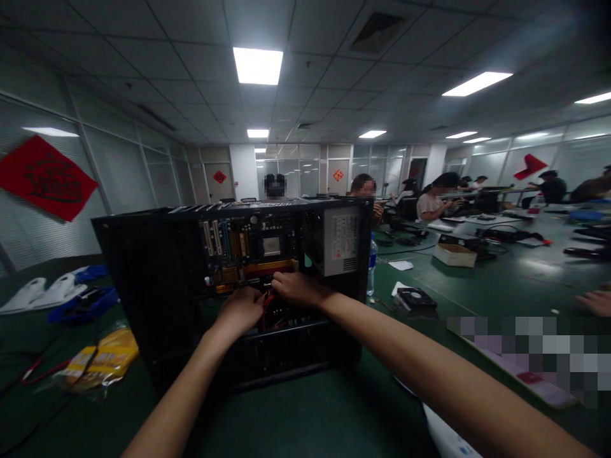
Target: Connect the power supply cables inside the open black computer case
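A black computer case (143, 273) stands open on the green table (310, 420), its motherboard (248, 248) and grey power supply (341, 238) exposed. Both my hands reach inside, below the board. My left hand (241, 310) has curled fingers beside a bundle of red cables (267, 304). My right hand (296, 288) presses down at the board's lower edge, fingers on the cables or a connector; its fingertips are hidden.
A loose fan (416, 299), a water bottle (372, 264) and a cardboard box (454, 254) lie right of the case. Yellow packets (102, 359) and blue and white items (62, 292) lie left. Several people sit at the tables behind. Another person's hand (596, 302) shows at right.
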`<state>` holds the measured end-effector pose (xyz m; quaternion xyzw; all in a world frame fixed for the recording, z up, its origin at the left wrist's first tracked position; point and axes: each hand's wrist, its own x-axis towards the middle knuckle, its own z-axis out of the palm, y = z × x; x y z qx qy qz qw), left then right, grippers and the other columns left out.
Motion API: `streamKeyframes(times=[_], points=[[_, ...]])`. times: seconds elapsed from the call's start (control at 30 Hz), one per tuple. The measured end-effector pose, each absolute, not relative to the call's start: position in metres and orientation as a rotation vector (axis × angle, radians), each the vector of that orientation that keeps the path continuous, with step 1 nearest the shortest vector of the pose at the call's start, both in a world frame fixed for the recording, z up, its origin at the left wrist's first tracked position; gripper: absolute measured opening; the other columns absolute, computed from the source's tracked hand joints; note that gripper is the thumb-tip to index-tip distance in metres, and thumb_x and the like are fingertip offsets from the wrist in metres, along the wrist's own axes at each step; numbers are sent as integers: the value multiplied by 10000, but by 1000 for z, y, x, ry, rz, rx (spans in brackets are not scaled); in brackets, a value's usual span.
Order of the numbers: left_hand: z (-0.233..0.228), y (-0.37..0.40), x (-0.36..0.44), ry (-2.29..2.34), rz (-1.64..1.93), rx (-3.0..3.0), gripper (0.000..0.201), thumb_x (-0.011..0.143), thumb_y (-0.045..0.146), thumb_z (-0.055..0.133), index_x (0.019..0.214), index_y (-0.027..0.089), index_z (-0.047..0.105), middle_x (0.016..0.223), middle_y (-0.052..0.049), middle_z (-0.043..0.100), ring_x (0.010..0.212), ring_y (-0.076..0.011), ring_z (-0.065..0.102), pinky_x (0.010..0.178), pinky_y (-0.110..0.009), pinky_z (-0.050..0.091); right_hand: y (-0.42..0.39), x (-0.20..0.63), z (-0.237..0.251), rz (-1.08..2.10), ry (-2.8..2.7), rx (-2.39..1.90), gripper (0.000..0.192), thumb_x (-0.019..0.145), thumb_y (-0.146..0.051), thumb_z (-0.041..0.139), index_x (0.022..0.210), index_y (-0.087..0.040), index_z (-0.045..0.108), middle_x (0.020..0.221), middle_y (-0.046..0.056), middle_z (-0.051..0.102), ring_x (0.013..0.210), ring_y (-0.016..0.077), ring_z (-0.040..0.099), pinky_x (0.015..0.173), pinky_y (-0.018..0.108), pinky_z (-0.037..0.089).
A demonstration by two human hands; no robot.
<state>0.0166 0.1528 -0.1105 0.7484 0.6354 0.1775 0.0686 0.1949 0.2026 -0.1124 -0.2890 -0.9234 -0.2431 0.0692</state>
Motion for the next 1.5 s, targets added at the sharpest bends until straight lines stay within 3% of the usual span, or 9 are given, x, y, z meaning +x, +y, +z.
streamKeyframes(times=[0.27,0.67,0.87,1.1,1.3,1.5], points=[[-107,149,17,1920,544,2244,322,901,327,451,838,205,743,931,-115,759,870,-228,688,692,-288,418,206,195,-117,-753,-2743,-850,212,999,-149,368,1051,-97,567,1031,113,594,875,187,599,663,266,433],[-106,146,18,1944,539,2280,320,901,334,445,854,199,731,944,-118,747,901,-240,681,734,-300,434,206,189,-115,-890,-2647,-828,217,976,-135,376,986,-103,590,989,129,616,936,242,548,696,328,439],[-111,147,21,2079,670,2297,234,894,355,481,1042,226,609,1024,-109,718,938,-258,676,731,-310,452,206,187,-114,-889,-2656,-848,216,967,-133,390,1001,-99,601,1007,154,624,965,259,564,675,338,461],[-107,139,25,2012,593,2392,246,841,442,539,945,219,545,921,-82,696,868,-255,668,683,-300,430,206,186,-117,-863,-2644,-942,224,978,-163,367,1042,-107,574,1023,131,629,815,236,644,620,330,462],[-108,140,23,2039,591,2320,228,847,440,516,911,222,527,924,-75,690,822,-240,660,621,-287,384,192,192,-104,-723,-2656,-980,211,963,-140,404,1042,-117,598,1055,132,642,951,236,621,689,306,458],[-109,141,22,1954,629,2364,200,862,403,518,934,217,505,871,-58,683,802,-233,653,629,-286,393,170,214,-102,-286,-2482,-1159,167,950,-218,498,983,-136,640,1028,94,663,958,190,624,762,262,429]])
